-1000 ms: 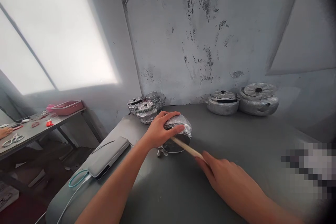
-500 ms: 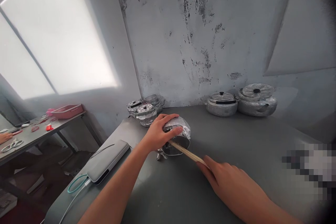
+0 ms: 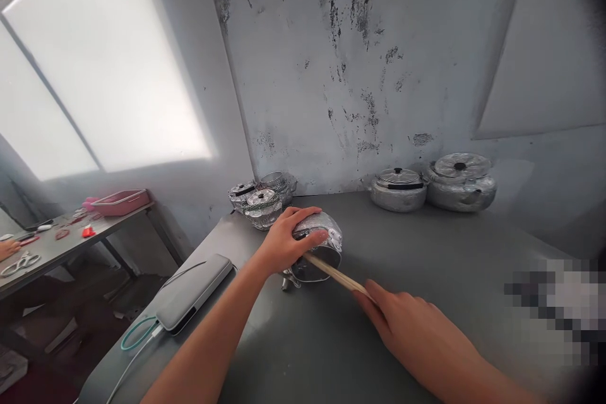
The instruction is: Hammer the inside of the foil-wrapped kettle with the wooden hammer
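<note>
A small silvery metal pot [image 3: 326, 227] lies tipped on its side on the grey table, its open mouth facing me. My left hand [image 3: 286, 241] grips it from the left, thumb and fingers spread over its outer wall. My right hand [image 3: 402, 315] is closed around a pale wooden stick [image 3: 338, 274]. The stick's far end reaches to the pot's mouth beside my left hand, and its tip is hidden there. A small metal fitting, perhaps a handle or spout, shows at the pot's lower left.
Several small silvery pots [image 3: 262, 208] stand at the table's back left corner. Two larger lidded pots, one smaller [image 3: 398, 192] and one bigger [image 3: 461, 186], stand by the wall. A grey power bank [image 3: 194, 293] with a cable lies left. Another table holds a pink basket [image 3: 120, 202] and scissors [image 3: 21, 264]; a person's hand [image 3: 8, 247] rests there.
Hardly anything differs. The view has shifted very slightly, while both hands, the pot and the stick keep nearly the same positions.
</note>
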`<action>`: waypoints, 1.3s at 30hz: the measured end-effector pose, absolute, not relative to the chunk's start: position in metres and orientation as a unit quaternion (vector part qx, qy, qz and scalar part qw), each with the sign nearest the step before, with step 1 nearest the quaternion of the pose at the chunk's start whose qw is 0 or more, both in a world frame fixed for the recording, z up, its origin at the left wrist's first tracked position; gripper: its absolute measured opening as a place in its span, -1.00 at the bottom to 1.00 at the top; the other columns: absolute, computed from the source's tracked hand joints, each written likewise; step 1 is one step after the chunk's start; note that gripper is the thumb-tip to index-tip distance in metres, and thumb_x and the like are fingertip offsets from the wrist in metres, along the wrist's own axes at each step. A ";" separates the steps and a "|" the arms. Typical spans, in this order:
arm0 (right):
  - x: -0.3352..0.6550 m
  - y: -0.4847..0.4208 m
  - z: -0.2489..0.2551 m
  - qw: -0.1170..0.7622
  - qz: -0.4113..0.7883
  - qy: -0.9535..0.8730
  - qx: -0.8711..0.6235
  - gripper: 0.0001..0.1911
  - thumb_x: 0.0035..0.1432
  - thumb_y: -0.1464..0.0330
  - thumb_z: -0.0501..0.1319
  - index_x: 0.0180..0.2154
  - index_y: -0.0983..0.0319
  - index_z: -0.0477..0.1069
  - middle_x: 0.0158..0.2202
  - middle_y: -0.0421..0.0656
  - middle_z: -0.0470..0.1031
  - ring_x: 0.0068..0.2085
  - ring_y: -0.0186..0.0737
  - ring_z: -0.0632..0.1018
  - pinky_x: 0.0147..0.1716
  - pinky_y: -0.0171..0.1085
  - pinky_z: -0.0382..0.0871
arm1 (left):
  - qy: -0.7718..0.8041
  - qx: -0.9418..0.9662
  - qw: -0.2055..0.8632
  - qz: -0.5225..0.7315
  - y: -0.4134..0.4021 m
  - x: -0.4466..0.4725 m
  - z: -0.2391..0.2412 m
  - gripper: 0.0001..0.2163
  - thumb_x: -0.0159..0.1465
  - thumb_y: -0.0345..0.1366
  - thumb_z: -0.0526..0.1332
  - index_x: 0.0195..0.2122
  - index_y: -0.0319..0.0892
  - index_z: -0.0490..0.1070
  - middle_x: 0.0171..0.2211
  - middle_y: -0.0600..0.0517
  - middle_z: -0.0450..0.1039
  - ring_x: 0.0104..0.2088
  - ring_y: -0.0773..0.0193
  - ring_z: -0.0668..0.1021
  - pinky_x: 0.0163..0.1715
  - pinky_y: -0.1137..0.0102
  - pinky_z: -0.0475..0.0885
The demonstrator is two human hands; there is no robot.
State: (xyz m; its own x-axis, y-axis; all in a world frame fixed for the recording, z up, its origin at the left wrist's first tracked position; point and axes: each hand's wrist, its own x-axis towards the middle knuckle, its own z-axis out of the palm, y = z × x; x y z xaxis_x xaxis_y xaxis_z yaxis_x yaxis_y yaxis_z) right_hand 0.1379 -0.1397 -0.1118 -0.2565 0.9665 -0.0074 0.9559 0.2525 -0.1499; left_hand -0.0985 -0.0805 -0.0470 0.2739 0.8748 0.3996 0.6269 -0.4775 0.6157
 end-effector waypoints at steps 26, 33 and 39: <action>0.138 -0.135 -0.116 0.048 0.106 -0.791 -0.601 -0.58 0.50 0.13 -0.18 -0.32 0.09 0.29 -0.42 -0.14 0.61 -0.41 0.08 0.64 -0.51 -0.21 0.05 | 0.483 0.776 0.183 0.362 -0.080 -0.099 -0.046 -0.52 0.33 0.12 0.25 0.23 0.16 0.42 0.17 -0.01 0.38 0.18 -0.01 0.45 0.23 0.17 0.31; 0.138 -0.133 -0.120 0.059 0.121 -0.786 -0.603 -0.58 0.49 0.12 -0.17 -0.33 0.09 0.29 -0.42 -0.14 0.61 -0.38 0.09 0.64 -0.48 -0.21 0.08 | 0.482 0.774 0.186 0.366 -0.079 -0.100 -0.047 -0.51 0.32 0.12 0.26 0.23 0.15 0.43 0.16 -0.01 0.38 0.17 0.00 0.46 0.22 0.17 0.33; 0.140 -0.131 -0.121 0.085 0.153 -0.781 -0.599 -0.56 0.49 0.10 -0.22 -0.36 0.08 0.22 -0.45 -0.21 0.57 -0.44 -0.06 0.58 -0.48 -0.22 0.09 | 0.481 0.772 0.187 0.370 -0.079 -0.100 -0.047 -0.52 0.31 0.11 0.27 0.22 0.13 0.44 0.15 -0.01 0.39 0.16 0.02 0.47 0.23 0.18 0.33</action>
